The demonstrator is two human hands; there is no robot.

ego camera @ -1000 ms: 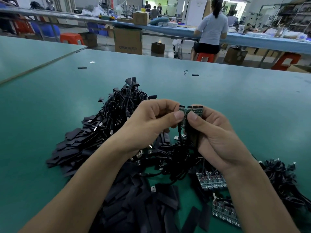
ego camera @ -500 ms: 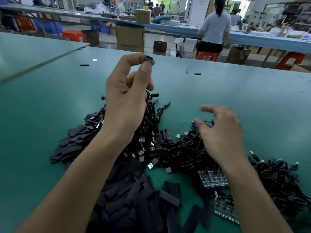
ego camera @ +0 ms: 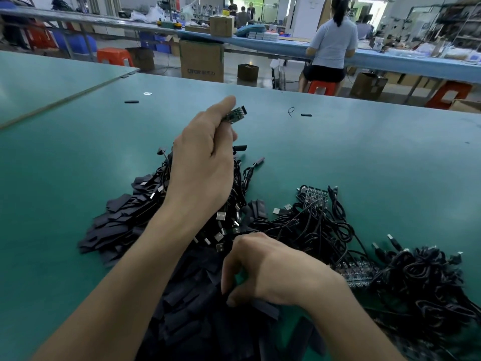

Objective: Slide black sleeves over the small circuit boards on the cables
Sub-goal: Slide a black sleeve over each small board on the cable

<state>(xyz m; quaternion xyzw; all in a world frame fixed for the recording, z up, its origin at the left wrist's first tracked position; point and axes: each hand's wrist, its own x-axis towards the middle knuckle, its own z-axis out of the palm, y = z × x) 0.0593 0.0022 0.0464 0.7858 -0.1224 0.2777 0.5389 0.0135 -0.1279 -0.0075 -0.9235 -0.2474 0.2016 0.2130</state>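
Nearest you, your right hand (ego camera: 276, 272) is curled down onto the heap of black sleeves (ego camera: 197, 303). Its fingers (ego camera: 229, 282) are bent tight over a flat sleeve just beneath them, but I cannot tell whether they have actually closed on it. Beyond and to the left of those fingers, your left hand (ego camera: 203, 162) is raised over the cables (ego camera: 312, 230) on the counter (ego camera: 364, 157), pinching a small circuit board (ego camera: 236, 115). The board's long axis juts up and away past the fingertips. The sleeve probably has to travel forward to that free end, its mouth lined up with the board.
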